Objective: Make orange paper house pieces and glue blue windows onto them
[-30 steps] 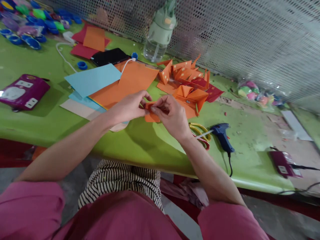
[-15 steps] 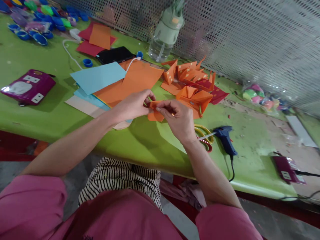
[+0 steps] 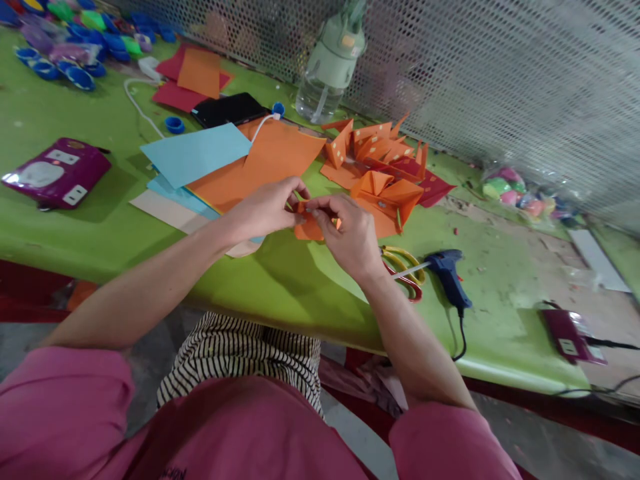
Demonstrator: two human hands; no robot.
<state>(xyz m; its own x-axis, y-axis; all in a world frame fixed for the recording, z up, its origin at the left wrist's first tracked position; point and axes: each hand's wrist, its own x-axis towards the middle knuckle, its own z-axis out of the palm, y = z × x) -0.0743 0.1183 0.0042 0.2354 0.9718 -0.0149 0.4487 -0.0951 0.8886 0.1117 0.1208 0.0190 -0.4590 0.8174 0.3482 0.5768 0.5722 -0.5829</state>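
Note:
Between my hands is a small folded piece of orange paper (image 3: pixel 310 231), held just above the green table (image 3: pixel 300 287). My left hand (image 3: pixel 273 208) pinches its left side with thumb and fingers. From the right, my right hand (image 3: pixel 347 230) grips its upper edge, fingers bent over it and hiding part of the folds. Just past my right hand lies a folded orange paper shape (image 3: pixel 387 193), with several spotted orange paper pieces (image 3: pixel 373 143) behind it. Left of my hands, orange sheets (image 3: pixel 280 157) lie under a light blue sheet (image 3: pixel 197 152).
Scissors (image 3: pixel 407 257) and a blue glue gun (image 3: pixel 450 277) lie right of my forearm. A water bottle (image 3: pixel 327 73) stands by the perforated metal panel (image 3: pixel 480 80). Purple power boxes (image 3: pixel 57 173) sit at both sides. A black phone (image 3: pixel 230 110) and small blue caps (image 3: pixel 175 125) are at the back left.
My right hand has shifted slightly left, and its fingers now reach further over the orange paper towards my left fingertips. My left hand stays nearly still.

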